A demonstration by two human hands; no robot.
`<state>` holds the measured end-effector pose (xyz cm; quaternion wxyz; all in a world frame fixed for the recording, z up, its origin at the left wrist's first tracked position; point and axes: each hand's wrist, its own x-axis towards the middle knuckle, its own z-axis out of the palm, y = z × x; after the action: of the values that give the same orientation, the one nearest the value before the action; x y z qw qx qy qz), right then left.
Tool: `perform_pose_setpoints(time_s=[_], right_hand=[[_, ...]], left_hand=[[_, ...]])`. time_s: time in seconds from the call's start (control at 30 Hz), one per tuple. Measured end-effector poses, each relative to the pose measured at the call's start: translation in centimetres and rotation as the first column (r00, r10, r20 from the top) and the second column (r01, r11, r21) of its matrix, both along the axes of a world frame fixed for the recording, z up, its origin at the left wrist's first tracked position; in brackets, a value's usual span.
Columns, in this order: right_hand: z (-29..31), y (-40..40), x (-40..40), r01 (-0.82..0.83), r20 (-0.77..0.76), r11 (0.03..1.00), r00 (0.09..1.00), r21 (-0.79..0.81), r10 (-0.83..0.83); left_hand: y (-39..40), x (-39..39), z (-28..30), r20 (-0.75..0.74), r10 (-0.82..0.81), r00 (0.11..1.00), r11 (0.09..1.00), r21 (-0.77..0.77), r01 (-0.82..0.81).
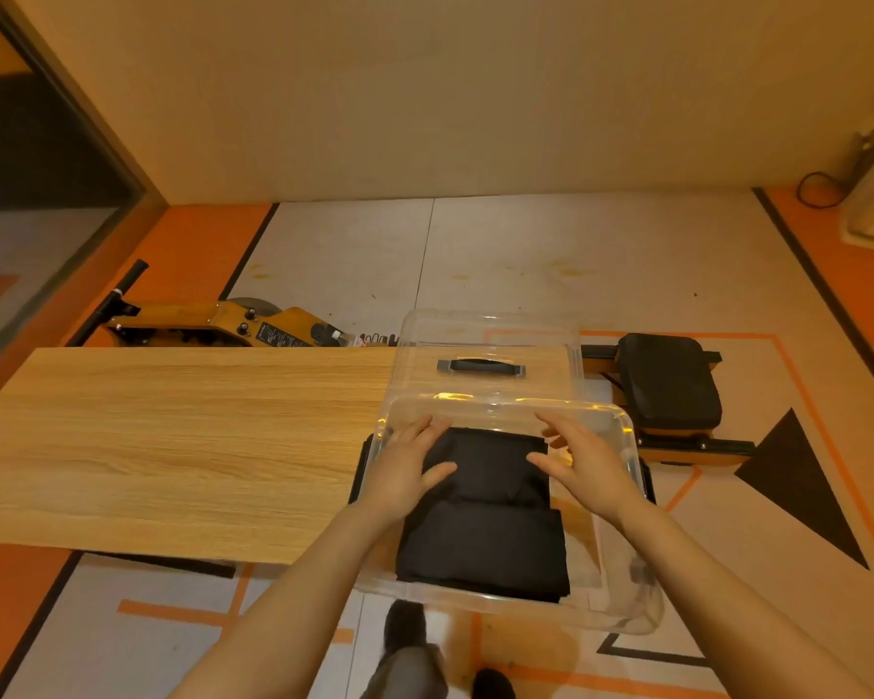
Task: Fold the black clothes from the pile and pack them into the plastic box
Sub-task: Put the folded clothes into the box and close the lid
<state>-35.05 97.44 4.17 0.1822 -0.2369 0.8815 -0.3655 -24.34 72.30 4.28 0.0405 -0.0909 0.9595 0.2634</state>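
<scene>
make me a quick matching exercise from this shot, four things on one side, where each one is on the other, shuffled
Things:
1. black clothes
2. lid
3. left hand
4. black bag

Places:
a. on the floor, right of the table
b. folded inside the plastic box
c. resting on the cloth's left side
d. on the table behind the box

Pairs: 1-b, 2-d, 3-c, 4-a

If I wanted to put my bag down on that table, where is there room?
The wooden table is bare from its left end up to the plastic box. The right end is crowded: box, its lid behind, both hands over the black clothes.
</scene>
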Motion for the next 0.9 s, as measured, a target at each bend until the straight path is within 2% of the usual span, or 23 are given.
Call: perform_pose_setpoints(time_s=[0.1, 0.27, 0.47, 0.73, 0.9], right_hand=[[1.0, -0.8, -2.4, 0.043, 0.010, 0.997, 0.999, -0.059, -0.043], [1.3, -2.3, -6.3, 0.028, -0.084, 0.999, 0.996, -0.018, -0.030], [0.4, -4.0, -11.3, 0.031, -0.183, 0.992, 0.983, 0.120, -0.009], [-2.8, -4.4, -17.2, -0.005, -0.170, 0.903, 0.982, 0.429, 0.086], [-5.1, -4.7, -19.0, -0.009, -0.118, 0.870, 0.990, 0.493, 0.077]], left_hand=[[-1.1, -2.6, 1.8, -0.053, 0.001, 0.999, 0.999, -0.039, -0.003], [-3.6, -7.0, 2.8, -0.055, -0.004, 0.998, 0.996, -0.086, -0.001], [-7.0, -12.6, 1.8, 0.004, -0.026, 1.000, 0.988, -0.154, 0.026], [-10.6, -18.9, -1.6, 0.133, -0.093, 0.987, 0.971, -0.206, 0.120], [-11.3, -20.7, -5.0, 0.227, -0.060, 0.972, 0.967, -0.227, 0.113]])
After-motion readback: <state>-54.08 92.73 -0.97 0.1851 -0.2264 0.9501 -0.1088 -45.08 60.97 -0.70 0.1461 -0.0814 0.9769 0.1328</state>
